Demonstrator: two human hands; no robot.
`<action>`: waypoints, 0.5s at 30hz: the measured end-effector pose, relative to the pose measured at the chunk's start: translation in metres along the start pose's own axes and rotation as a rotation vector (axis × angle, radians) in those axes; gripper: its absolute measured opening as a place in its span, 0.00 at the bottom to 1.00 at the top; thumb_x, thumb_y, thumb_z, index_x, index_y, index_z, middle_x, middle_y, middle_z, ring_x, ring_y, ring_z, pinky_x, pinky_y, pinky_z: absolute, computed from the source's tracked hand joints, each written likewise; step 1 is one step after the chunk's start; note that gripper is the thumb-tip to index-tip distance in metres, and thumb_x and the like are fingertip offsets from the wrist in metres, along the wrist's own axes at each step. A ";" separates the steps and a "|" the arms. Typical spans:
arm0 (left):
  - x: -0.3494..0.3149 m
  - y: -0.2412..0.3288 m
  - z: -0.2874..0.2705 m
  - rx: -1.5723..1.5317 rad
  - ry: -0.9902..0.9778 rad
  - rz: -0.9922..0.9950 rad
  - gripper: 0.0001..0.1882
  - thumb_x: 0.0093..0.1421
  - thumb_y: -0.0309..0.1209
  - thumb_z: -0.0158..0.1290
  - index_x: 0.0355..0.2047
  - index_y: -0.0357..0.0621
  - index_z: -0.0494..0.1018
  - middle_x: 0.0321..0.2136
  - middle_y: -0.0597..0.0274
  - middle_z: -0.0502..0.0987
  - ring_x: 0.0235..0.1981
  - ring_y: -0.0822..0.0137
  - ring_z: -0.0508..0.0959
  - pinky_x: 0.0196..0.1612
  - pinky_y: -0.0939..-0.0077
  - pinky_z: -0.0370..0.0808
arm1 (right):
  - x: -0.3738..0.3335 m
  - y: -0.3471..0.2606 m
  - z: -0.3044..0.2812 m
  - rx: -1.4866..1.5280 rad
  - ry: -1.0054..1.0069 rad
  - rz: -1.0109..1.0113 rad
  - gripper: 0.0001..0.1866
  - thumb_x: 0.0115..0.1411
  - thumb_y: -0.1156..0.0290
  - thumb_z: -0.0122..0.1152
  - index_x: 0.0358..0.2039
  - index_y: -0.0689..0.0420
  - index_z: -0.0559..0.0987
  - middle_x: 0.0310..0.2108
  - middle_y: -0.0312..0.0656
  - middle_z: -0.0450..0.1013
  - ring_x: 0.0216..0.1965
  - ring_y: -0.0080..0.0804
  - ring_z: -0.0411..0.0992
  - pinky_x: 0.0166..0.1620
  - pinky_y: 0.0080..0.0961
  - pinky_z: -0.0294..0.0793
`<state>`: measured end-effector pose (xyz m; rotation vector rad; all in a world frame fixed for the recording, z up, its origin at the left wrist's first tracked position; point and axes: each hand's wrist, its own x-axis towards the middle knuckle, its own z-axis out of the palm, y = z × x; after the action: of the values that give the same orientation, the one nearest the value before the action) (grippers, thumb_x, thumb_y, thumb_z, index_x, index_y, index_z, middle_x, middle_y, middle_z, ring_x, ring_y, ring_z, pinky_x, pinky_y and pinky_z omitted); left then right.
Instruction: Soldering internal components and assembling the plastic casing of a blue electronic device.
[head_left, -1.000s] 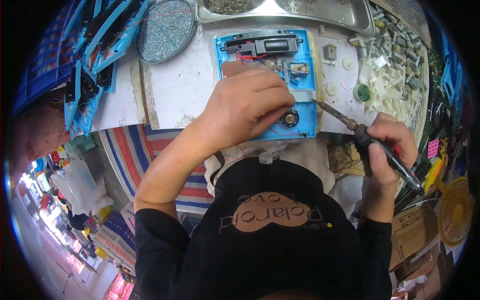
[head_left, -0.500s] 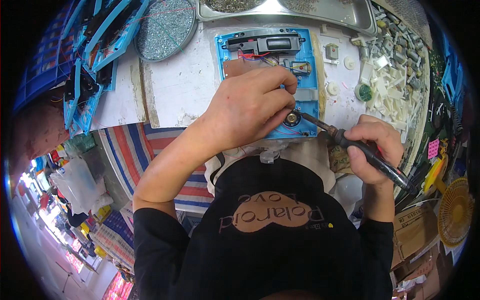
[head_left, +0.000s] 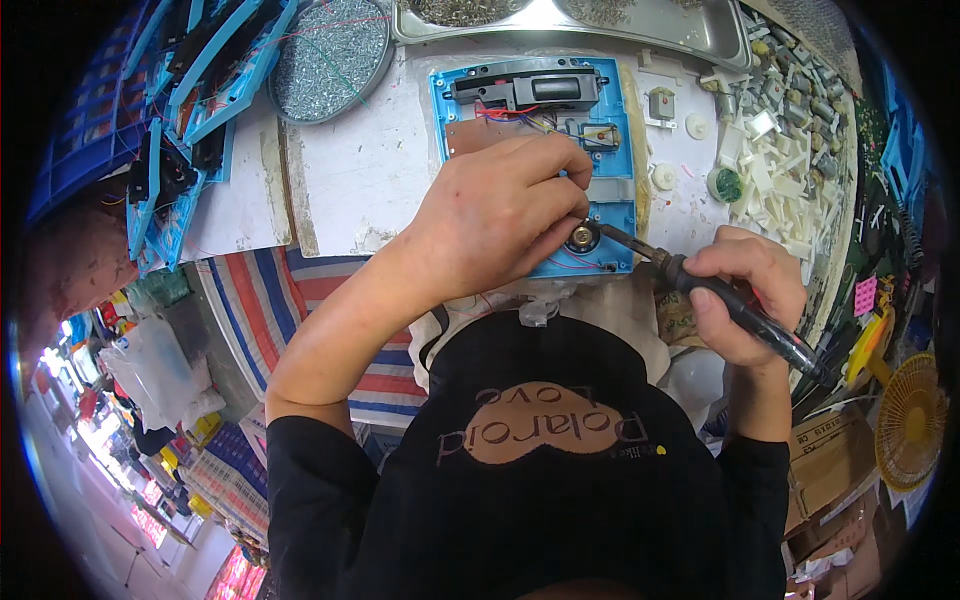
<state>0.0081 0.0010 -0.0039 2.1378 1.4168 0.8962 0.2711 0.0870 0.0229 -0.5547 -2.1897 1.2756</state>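
Observation:
A blue plastic housing [head_left: 624, 165] lies on the white worktop, with a black module, wires and a small motor [head_left: 600, 137] inside it. In its near right corner sits a small round speaker [head_left: 582, 237]. My right hand [head_left: 748, 290] is closed around the black handle of a soldering iron [head_left: 735, 308], whose tip reaches the speaker's edge. Over the housing, my left hand [head_left: 510, 205] has its fingers pinched together beside that tip. Whatever they hold is too small or hidden to make out. The hand covers the lower left of the housing.
A round tray [head_left: 330, 62] of small screws stands at the far left, near stacked blue housings [head_left: 215, 80]. At the back is a metal tray [head_left: 690, 35] with small metal parts. White plastic pieces and small motors [head_left: 790, 150] pile up on the right, above a yellow fan [head_left: 910, 422].
Almost nothing differs. The housing and the soldering iron's tip sit very slightly further left, and both hands keep their pose.

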 end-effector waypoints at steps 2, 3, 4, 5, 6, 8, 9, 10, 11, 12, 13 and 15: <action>-0.001 0.000 -0.001 -0.003 -0.001 -0.002 0.12 0.45 0.21 0.64 0.31 0.43 0.76 0.36 0.61 0.77 0.36 0.57 0.79 0.36 0.68 0.77 | -0.004 -0.004 -0.009 -0.009 0.031 0.021 0.12 0.48 0.73 0.66 0.34 0.61 0.80 0.19 0.36 0.69 0.18 0.25 0.64 0.23 0.21 0.60; -0.001 0.000 -0.001 -0.003 0.000 0.001 0.12 0.46 0.21 0.64 0.31 0.43 0.76 0.36 0.61 0.77 0.36 0.57 0.79 0.36 0.68 0.77 | -0.010 -0.005 -0.015 -0.017 0.049 0.033 0.11 0.48 0.72 0.66 0.33 0.61 0.80 0.20 0.37 0.70 0.19 0.24 0.64 0.24 0.20 0.60; 0.000 0.000 -0.002 -0.003 0.002 0.002 0.12 0.46 0.21 0.64 0.31 0.43 0.76 0.36 0.61 0.77 0.36 0.57 0.79 0.36 0.68 0.77 | -0.019 -0.008 -0.022 -0.004 0.141 0.076 0.12 0.49 0.71 0.66 0.34 0.62 0.79 0.22 0.37 0.70 0.21 0.23 0.65 0.26 0.20 0.61; 0.000 0.000 -0.002 -0.002 0.004 0.005 0.12 0.46 0.21 0.64 0.31 0.43 0.76 0.36 0.61 0.77 0.36 0.57 0.79 0.36 0.68 0.77 | -0.033 -0.009 -0.028 0.010 0.234 0.118 0.13 0.50 0.70 0.66 0.35 0.63 0.79 0.23 0.38 0.71 0.22 0.23 0.65 0.28 0.19 0.62; 0.000 0.000 -0.002 -0.007 -0.008 0.001 0.12 0.46 0.21 0.64 0.31 0.43 0.76 0.36 0.60 0.77 0.37 0.57 0.79 0.37 0.67 0.77 | -0.047 -0.006 -0.037 0.021 0.333 0.157 0.14 0.51 0.69 0.66 0.35 0.63 0.79 0.25 0.38 0.72 0.24 0.22 0.66 0.29 0.19 0.63; 0.005 -0.001 -0.004 -0.041 -0.035 0.013 0.11 0.47 0.22 0.64 0.32 0.43 0.76 0.37 0.59 0.77 0.38 0.55 0.79 0.38 0.66 0.77 | -0.080 0.003 -0.070 0.028 0.573 0.154 0.18 0.53 0.66 0.65 0.40 0.66 0.76 0.32 0.40 0.73 0.28 0.22 0.67 0.35 0.17 0.65; 0.004 -0.001 -0.004 0.002 -0.049 0.000 0.10 0.48 0.23 0.63 0.31 0.43 0.75 0.38 0.59 0.76 0.38 0.55 0.79 0.38 0.65 0.77 | -0.091 0.007 -0.086 0.093 0.692 0.144 0.18 0.57 0.67 0.62 0.43 0.67 0.74 0.34 0.42 0.73 0.28 0.22 0.67 0.37 0.16 0.67; 0.000 0.000 -0.004 0.038 -0.053 0.001 0.09 0.49 0.24 0.63 0.31 0.42 0.75 0.39 0.58 0.76 0.38 0.55 0.79 0.38 0.64 0.77 | -0.102 0.009 -0.100 0.158 0.823 0.174 0.14 0.61 0.70 0.59 0.43 0.66 0.73 0.34 0.41 0.71 0.28 0.20 0.65 0.37 0.14 0.67; 0.000 0.000 -0.002 0.057 -0.042 0.022 0.08 0.50 0.25 0.62 0.31 0.42 0.75 0.40 0.58 0.76 0.39 0.55 0.79 0.39 0.63 0.77 | -0.114 0.007 -0.118 0.173 0.910 0.192 0.12 0.62 0.72 0.58 0.43 0.66 0.73 0.32 0.39 0.70 0.26 0.19 0.64 0.34 0.14 0.65; -0.001 -0.001 -0.002 0.075 -0.045 0.025 0.09 0.50 0.24 0.62 0.31 0.41 0.75 0.40 0.55 0.76 0.40 0.53 0.79 0.41 0.62 0.77 | -0.128 0.002 -0.139 0.171 1.011 0.203 0.10 0.63 0.74 0.56 0.43 0.65 0.73 0.30 0.37 0.68 0.25 0.18 0.62 0.32 0.14 0.63; 0.001 0.005 -0.007 0.083 -0.065 0.010 0.09 0.50 0.24 0.62 0.31 0.41 0.75 0.38 0.55 0.77 0.39 0.53 0.79 0.41 0.63 0.77 | -0.142 0.010 -0.167 0.222 0.994 0.104 0.08 0.63 0.75 0.56 0.41 0.63 0.73 0.28 0.34 0.66 0.23 0.16 0.60 0.28 0.15 0.58; 0.006 0.008 -0.004 0.064 -0.037 -0.018 0.09 0.47 0.22 0.63 0.30 0.40 0.76 0.36 0.56 0.77 0.36 0.54 0.79 0.38 0.65 0.76 | -0.155 -0.006 -0.198 0.067 1.253 0.131 0.03 0.63 0.75 0.57 0.36 0.60 0.74 0.24 0.31 0.65 0.20 0.15 0.57 0.24 0.16 0.54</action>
<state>0.0124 0.0030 0.0058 2.1736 1.4630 0.8109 0.5153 0.1228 0.0701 -1.0917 -1.0596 0.6842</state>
